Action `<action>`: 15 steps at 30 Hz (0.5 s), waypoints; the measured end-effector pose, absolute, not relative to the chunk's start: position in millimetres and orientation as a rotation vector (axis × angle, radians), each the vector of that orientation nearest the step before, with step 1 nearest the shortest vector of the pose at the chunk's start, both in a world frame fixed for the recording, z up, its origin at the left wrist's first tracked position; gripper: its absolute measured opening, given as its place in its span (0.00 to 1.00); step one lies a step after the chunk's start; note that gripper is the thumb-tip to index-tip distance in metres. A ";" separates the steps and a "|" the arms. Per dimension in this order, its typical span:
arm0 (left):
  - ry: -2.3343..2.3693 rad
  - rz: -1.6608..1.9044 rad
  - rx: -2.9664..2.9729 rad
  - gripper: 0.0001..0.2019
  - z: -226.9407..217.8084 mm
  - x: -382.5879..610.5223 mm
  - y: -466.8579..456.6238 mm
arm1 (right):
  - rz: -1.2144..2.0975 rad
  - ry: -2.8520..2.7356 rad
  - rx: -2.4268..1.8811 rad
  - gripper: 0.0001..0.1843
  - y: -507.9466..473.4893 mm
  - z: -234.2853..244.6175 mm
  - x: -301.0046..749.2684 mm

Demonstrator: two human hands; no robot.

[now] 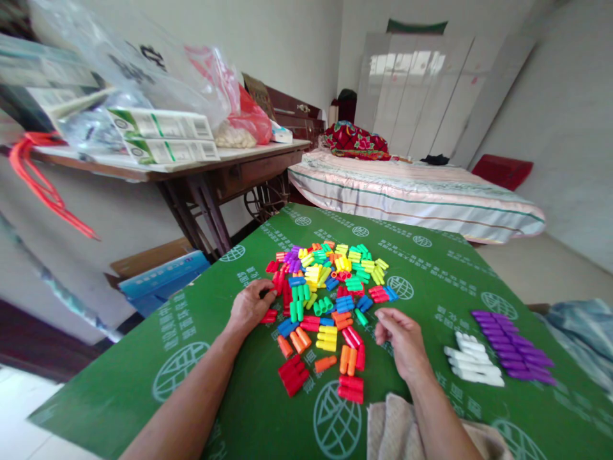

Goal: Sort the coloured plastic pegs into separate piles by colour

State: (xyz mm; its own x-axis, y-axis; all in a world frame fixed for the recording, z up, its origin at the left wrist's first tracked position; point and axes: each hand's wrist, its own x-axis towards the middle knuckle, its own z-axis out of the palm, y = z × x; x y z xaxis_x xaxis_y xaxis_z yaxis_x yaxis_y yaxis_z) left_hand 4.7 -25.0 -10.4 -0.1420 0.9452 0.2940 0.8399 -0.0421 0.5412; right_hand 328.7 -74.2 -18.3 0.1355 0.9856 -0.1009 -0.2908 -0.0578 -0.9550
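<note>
A pile of small plastic tubes point(316, 276) in red, yellow, green, blue, orange and purple lies on the green table; many are joined side by side in short rows. My left hand point(251, 306) rests at the pile's left edge, fingers curled, tips against red tubes point(278, 281); whether one is gripped cannot be made out. On the opposite side, my right hand point(402, 338) hovers near a small green tube point(361, 317). Its fingers are drawn together, with nothing visible in them. Closer to me lie red tubes point(293, 375) and orange tubes point(348, 360).
White tubes point(474, 361) and purple tubes point(512, 348) lie grouped at the right. A beige cloth point(395, 425) sits under my right forearm. Beyond the green table point(258, 396) stand a bed point(416, 191) and, at left, a side table point(167, 167) with boxes and plastic bags.
</note>
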 end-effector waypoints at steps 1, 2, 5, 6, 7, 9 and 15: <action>2.041 0.948 1.939 0.11 -10.7 4.3 -24.9 | 1.281 -0.852 -1.115 0.17 -74.1 -18.1 328.3; 2.032 0.959 1.940 0.11 -11.0 4.0 -24.9 | 1.284 -0.859 -1.113 0.17 -73.8 -18.5 328.0; 2.001 0.995 1.959 0.11 -12.3 3.0 -25.1 | 1.287 -0.876 -1.114 0.16 -72.3 -22.4 327.8; 1.994 1.007 1.965 0.11 -12.7 2.8 -25.2 | 1.287 -0.881 -1.118 0.16 -71.6 -24.1 327.9; 1.991 1.014 1.969 0.11 -13.1 2.5 -25.3 | 1.286 -0.883 -1.122 0.16 -71.0 -25.8 327.9; 1.997 1.020 1.967 0.11 -13.1 2.4 -25.8 | 1.282 -0.886 -1.134 0.17 -69.9 -28.1 327.9; 2.012 1.007 1.938 0.12 -9.6 3.5 -26.8 | 1.299 -0.915 -1.142 0.17 -70.3 -26.7 326.7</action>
